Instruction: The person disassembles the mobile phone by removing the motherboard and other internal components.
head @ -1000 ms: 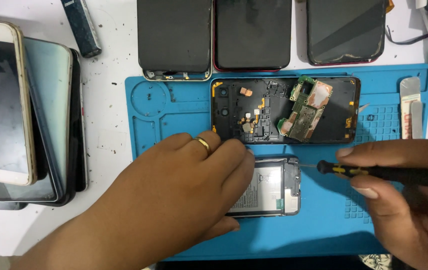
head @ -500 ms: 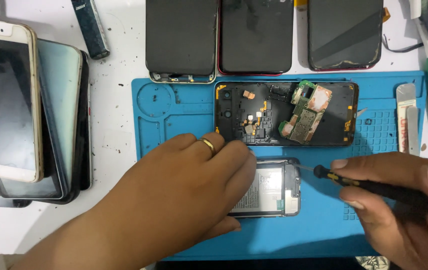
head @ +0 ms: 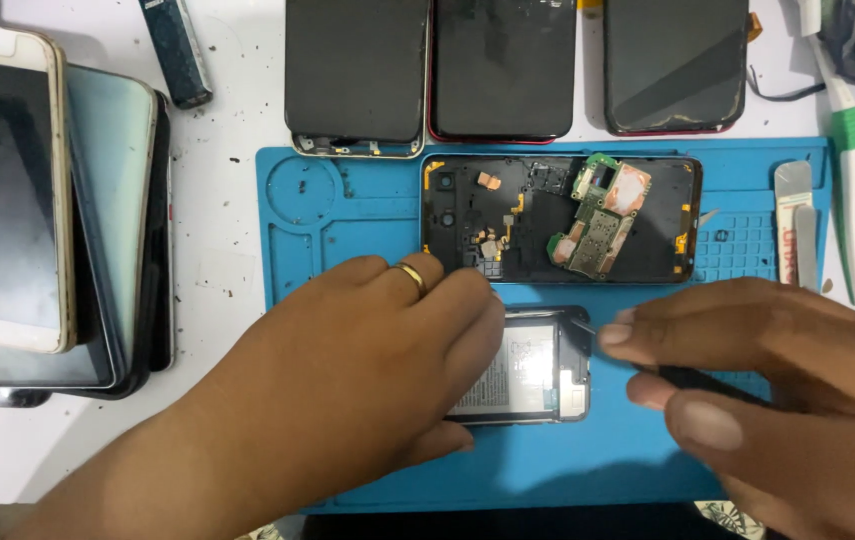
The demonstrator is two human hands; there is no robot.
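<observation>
— Two hands, doing what?
— Left hand lies flat, grip apart, pinning a phone at lower centre of the blue mat. Right hand, grip clamped on a screwdriver, tip at the phone's edge.

A blue work mat is lying on a white table. An opened phone shell carrying a loose green circuit board is sitting on the mat's upper half. Three dark phones are lining the mat's top edge. A stack of phones is resting at far left. A toothbrush is lying at the right.
</observation>
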